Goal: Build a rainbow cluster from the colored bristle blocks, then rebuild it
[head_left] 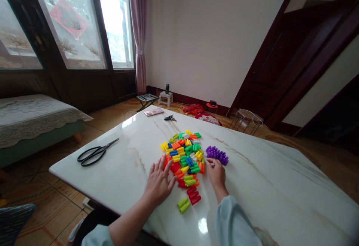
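Note:
A loose pile of bullet-shaped plastic building blocks (183, 151) in red, orange, yellow, green, blue and white lies on the table in front of me. My left hand (159, 183) rests at the pile's left edge, its fingers spread over the red blocks. To the right of the pile, my right hand (217, 174) has thumb and fingertips pinched together; what they hold, if anything, is too small to make out. Purple blocks (217, 155) stand grouped just beyond those fingertips. Nearer to me lie a red block (193, 196) and a lime-green block (183, 205).
Black-handled scissors (97, 154) lie on the left of the marble-patterned table (269, 186). Toward its far edge are a phone (153, 112) and a small dark clipper-like tool (169, 118). Beyond stand a folding stool (147, 98) and a white stool (166, 98).

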Demonstrator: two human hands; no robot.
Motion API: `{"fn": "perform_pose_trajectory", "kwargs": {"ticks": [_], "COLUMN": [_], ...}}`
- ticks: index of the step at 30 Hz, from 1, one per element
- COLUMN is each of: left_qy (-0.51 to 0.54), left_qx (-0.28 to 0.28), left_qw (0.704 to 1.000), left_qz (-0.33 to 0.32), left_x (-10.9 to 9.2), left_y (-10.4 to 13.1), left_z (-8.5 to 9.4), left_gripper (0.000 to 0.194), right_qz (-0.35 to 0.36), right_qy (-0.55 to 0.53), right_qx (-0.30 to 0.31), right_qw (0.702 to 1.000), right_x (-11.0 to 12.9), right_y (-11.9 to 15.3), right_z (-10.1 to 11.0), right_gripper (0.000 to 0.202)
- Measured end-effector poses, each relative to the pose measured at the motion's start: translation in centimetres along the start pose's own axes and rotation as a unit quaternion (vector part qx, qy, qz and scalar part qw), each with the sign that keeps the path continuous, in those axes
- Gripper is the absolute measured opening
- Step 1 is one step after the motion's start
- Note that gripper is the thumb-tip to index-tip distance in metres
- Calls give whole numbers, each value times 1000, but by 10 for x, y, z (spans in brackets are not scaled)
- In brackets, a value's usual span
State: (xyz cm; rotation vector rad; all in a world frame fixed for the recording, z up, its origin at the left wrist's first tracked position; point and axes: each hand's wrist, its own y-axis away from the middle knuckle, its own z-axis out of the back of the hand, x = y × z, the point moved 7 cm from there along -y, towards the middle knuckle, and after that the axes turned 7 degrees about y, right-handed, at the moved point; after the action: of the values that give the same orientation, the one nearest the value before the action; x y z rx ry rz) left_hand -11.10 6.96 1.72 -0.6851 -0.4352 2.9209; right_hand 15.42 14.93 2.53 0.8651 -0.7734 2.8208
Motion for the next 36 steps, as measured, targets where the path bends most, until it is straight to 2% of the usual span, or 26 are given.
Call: {"fn": "perform_pose_trajectory", "kwargs": {"ticks": [4,8,11,13,17,21,23,26,31,34,36], "left_qy": [10,13,10,8,7,5,4,7,13,15,15], "left_qx": [-2,-3,-4,-5,-8,-8,-8,-7,-9,-10,-9], "left_qw": [1000,1000,1000,1000,1000,1000,1000,1000,1000,1000,1000], "left_qz": [-2,-3,-2,-2,-2,-5,-5,-2,0,-1,0], "left_x": [0,0,0,0,0,0,0,0,0,0,0], "left_y": [0,0,-1,-1,0,0,0,-1,-1,-1,-1], "left_z": [0,-1,-1,-1,-1,-1,0,0,1,0,0], "left_gripper": [58,58,58,58,57,57,57,57,56,56,57], "right_qz": [72,137,123,110,113,55,27,20,48,55,51], "right_qy": [-65,-15,41,55,-19,-143,-145,-91,14,56,64], "right_qx": [33,60,80,87,62,1,-37,-77,-43,-4,-3], "right_qw": [995,989,988,989,992,988,988,993,998,997,997], "right_x": [41,80,91,94,98,77,56,23,-20,-31,-32], "right_y": [12,23,26,27,31,31,29,23,7,-2,-5], "right_z": [1,-3,-11,-15,-14,6,20,38,41,33,32], "right_gripper": [24,29,38,37,30,24,22,23,24,21,23]}}
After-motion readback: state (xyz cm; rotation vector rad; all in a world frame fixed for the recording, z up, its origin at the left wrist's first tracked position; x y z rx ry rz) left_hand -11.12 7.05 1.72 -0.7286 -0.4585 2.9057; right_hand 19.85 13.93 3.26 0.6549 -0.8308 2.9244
